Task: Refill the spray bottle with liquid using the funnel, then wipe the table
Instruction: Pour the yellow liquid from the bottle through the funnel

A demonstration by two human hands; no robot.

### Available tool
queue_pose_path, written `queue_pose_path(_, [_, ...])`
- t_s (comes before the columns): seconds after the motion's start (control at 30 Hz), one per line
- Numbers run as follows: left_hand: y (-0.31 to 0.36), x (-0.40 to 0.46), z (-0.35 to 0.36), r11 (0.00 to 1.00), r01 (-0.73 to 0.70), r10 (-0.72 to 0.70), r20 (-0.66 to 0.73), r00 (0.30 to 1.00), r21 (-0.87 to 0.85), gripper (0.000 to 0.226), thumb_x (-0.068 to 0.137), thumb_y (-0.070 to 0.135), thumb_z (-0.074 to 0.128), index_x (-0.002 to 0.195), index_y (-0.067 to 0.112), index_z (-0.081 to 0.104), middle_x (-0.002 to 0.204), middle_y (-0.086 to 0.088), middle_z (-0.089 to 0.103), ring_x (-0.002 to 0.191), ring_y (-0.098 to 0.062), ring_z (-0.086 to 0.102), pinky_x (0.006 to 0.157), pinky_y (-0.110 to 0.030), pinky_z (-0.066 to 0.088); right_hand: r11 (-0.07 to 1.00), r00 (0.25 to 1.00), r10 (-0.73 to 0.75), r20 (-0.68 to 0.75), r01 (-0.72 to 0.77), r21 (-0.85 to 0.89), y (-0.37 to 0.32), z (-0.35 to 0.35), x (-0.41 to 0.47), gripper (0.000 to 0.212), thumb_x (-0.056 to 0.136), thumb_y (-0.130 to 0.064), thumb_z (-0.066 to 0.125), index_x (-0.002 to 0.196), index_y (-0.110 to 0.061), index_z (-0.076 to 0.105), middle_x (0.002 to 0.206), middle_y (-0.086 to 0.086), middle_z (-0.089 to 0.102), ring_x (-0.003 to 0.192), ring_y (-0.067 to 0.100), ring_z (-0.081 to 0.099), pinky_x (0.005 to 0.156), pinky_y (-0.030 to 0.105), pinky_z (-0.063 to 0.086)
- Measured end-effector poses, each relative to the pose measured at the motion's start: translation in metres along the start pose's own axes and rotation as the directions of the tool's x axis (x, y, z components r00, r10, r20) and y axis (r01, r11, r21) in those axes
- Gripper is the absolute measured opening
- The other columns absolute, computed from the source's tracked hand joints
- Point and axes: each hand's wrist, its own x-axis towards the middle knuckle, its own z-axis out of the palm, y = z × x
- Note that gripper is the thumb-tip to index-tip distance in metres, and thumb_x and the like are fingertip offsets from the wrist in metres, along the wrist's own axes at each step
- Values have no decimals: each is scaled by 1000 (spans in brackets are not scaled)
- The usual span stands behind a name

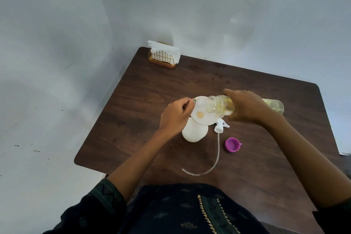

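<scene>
At the far left corner of the dark wooden table [171, 85] a gold wire napkin holder [163, 59] stands stuffed with white tissues. Nearer the middle, the left hand [175, 115] pinches the rim of the white funnel [201, 113], which sits in the neck of the white spray bottle [194, 132] standing upright on the table. A little yellow liquid shows in the funnel's centre. Just right of the bottle lies the white spray head [220, 125], its clear tube curling toward the near edge. Beside it rests a purple cap [232, 144], open side up. The right hand [245, 106] is clenched around a clear refill bottle [222, 107] of yellow liquid, tipped on its side with its mouth over the funnel
</scene>
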Motion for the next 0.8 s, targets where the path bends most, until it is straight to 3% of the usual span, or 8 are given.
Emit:
queue_pose_path(0.27, [0, 0, 0, 1000, -6, 6, -2, 1000, -8, 31, 98, 43, 41, 89, 24, 65, 70, 5, 63, 65, -12, 57, 56, -29, 39, 1000, 1000, -8, -14, 8, 0, 1, 1, 0, 33, 68, -22, 71, 91, -16, 48, 83, 1, 63, 70, 24, 51, 54, 27, 28])
queue_pose_path(0.67, [-2, 2, 2, 1000, -6, 6, -4, 1000, -21, 31, 97, 44, 41, 92, 26, 66, 71, 6, 64, 66, -11, 58, 59, -32, 43, 1000, 1000, -2, -9, 2, 4, 0, 1, 1, 34, 68, -22, 72, 93, -15, 50, 85, 1, 64, 73, 24, 55, 59, 27, 32])
queue_pose_path(0.8, [-2, 1, 1, 1000, -3, 3, -5, 1000, -27, 31, 97, 44, 42, 87, 26, 64, 67, 7, 62, 63, -10, 56, 56, -28, 37, 1000, 1000, -6, -12, 7, 2, 1, 1, 1, 36, 68, -24, 72, 95, -15, 50, 87, 1, 65, 76, 26, 58, 60, 27, 33])
